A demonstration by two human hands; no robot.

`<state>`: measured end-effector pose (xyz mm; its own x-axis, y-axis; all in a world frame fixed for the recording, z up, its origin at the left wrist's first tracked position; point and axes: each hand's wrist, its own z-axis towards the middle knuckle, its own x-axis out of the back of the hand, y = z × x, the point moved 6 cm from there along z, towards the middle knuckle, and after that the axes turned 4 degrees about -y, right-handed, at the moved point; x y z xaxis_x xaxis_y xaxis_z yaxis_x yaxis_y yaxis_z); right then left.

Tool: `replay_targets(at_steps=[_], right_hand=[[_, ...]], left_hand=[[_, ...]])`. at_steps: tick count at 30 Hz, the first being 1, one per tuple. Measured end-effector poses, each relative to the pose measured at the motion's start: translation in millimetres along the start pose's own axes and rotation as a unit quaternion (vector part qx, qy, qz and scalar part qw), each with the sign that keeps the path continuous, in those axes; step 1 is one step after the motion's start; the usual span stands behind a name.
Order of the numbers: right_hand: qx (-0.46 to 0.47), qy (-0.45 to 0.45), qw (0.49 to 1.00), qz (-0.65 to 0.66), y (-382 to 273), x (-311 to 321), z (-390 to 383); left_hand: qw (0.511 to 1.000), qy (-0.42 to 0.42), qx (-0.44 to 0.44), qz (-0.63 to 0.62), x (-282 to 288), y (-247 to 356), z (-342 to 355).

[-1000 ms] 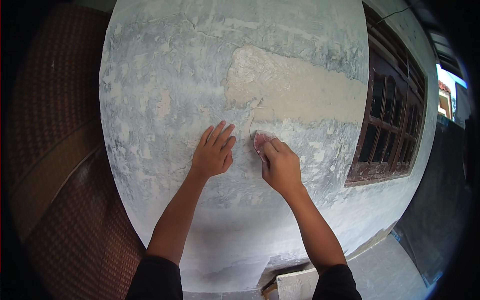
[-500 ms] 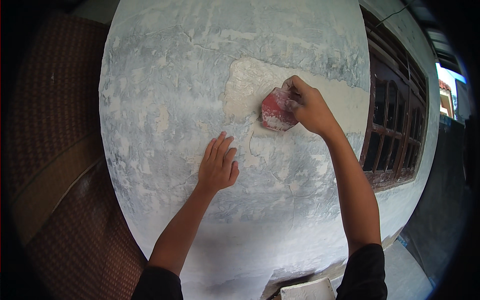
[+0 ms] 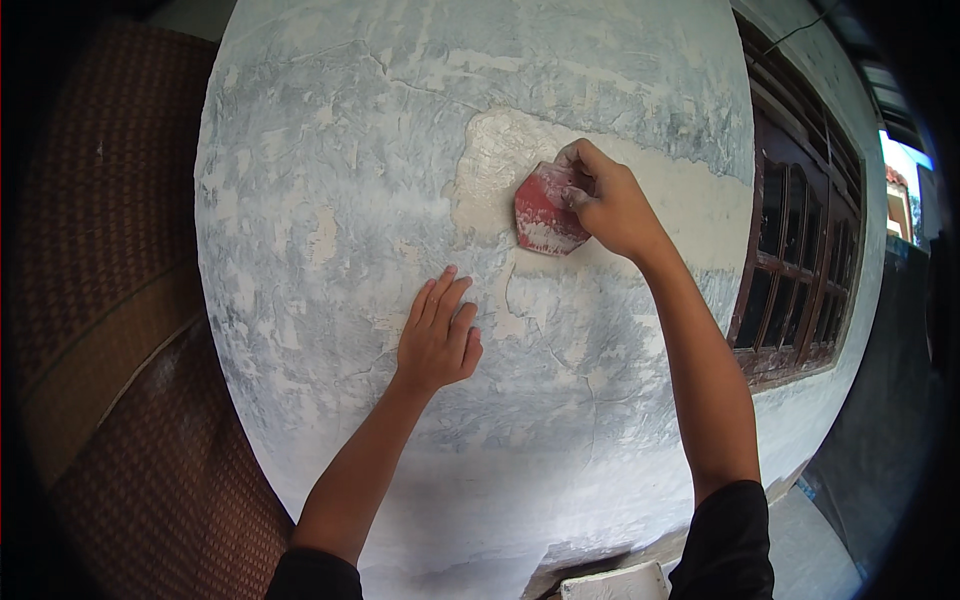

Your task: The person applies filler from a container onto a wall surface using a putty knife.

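My right hand [image 3: 605, 200] grips a red putty scraper [image 3: 545, 215] smeared with white paste, its thumb over the near face. The scraper's blade lies against a cream patch of putty [image 3: 490, 150] on the wall. To the lower left, my left hand [image 3: 437, 330] rests flat on the grey-white, patchy wall [image 3: 330, 330], fingers stretched out, holding nothing. A crack line runs down the wall between the two hands.
A dark wooden window [image 3: 795, 250] with panes is set in the wall at the right. Brown woven matting [image 3: 110, 300] hangs along the left. A whitish container [image 3: 615, 582] stands low at the bottom, beside my right sleeve.
My right hand has moved the scraper slightly left and up over the putty patch. The left hand stays on the wall. The view has shifted a little.
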<state>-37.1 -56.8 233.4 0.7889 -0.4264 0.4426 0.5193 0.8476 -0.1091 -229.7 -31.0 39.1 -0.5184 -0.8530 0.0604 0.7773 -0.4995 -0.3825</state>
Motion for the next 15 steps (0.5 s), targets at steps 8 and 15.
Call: replay_targets(at_steps=[8, 15], right_hand=[[-0.018, 0.049, 0.997, -0.051, 7.2, 14.2, 10.3], [0.030, 0.019, 0.994, -0.105, 13.4, 7.8, 10.2]], left_hand=[[1.000, -0.001, 0.001, 0.004, -0.7, 0.0, 1.6], [1.000, 0.001, -0.003, 0.005, -0.1, 0.2, 1.8]])
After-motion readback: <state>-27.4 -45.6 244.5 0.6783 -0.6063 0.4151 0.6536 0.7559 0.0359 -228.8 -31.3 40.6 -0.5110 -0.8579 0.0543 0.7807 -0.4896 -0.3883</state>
